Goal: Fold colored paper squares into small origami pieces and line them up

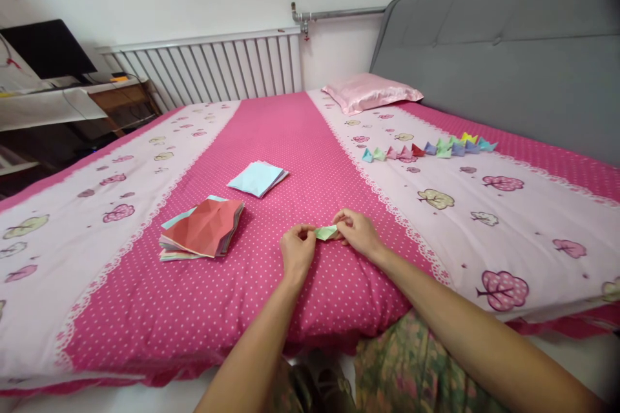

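Both of my hands meet over the pink dotted bedspread near the bed's front edge. A small folded piece of light green paper (326, 232) is stretched between them. My left hand (297, 250) pinches its left end and my right hand (356, 232) pinches its right end. A stack of creased coloured sheets with a red one on top (203, 229) lies to the left of my hands. Further back sits a pile of flat light blue sheets (256, 178).
A row of several small folded paper shapes in mixed colours (430, 148) lies on the right side of the bed (145, 310). A pink pillow (371, 91) rests by the grey headboard (508, 58). A white radiator (208, 68) and a desk with a dark monitor (46, 48) stand behind.
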`<move>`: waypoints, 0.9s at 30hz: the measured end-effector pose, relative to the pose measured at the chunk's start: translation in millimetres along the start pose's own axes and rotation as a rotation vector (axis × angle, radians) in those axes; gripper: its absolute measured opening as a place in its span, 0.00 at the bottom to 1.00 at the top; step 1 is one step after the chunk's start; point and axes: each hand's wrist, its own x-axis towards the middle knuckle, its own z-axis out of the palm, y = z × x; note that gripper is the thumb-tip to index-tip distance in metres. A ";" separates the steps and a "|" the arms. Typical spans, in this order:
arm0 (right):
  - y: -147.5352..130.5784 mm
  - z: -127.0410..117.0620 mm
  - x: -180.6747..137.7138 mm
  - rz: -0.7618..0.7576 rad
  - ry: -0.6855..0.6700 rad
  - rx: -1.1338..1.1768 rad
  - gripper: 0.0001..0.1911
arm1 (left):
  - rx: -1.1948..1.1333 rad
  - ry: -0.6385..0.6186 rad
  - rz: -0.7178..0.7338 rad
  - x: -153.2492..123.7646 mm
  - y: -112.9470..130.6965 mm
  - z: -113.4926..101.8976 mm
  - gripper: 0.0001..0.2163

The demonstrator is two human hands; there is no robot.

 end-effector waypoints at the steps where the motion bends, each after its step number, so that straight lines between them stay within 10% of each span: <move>1: -2.4 -1.6 -1.7 -0.026 0.002 -0.036 0.07 | 0.006 -0.002 0.000 -0.3 0.5 0.1 0.09; 27: -19.3 -5.3 -22.8 -0.120 -0.040 -0.548 0.07 | 0.040 -0.022 0.023 -6.5 -2.7 8.2 0.14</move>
